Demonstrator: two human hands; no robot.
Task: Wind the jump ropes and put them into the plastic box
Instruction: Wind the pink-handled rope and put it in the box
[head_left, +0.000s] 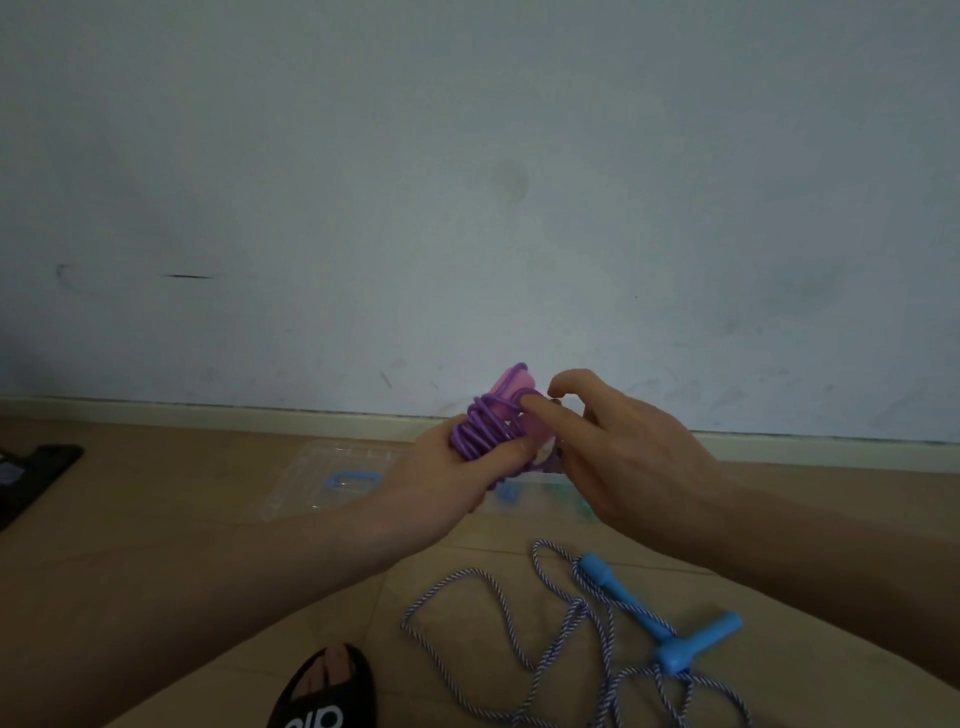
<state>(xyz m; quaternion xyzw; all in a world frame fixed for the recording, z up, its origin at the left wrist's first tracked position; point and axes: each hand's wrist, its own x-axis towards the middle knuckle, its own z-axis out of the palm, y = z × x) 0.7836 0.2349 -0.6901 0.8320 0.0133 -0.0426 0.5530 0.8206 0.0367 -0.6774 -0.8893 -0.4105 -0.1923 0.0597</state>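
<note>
Head view: left hand (441, 467) grips the wound purple jump rope (485, 428); right hand (618, 441) pinches its cord, above the plastic box (332, 480); blue jump rope (613, 623) lies on the floor.

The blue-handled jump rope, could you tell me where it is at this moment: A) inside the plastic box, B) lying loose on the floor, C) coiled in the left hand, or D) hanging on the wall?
B: the blue-handled jump rope sprawls unwound on the floor near the person, in neither hand.

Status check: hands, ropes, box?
Left hand grips purple rope, wound round pink handles. Right hand pinches its end. Blue rope loose on floor, unwound. Plastic box behind hands, nothing blocking.
</note>
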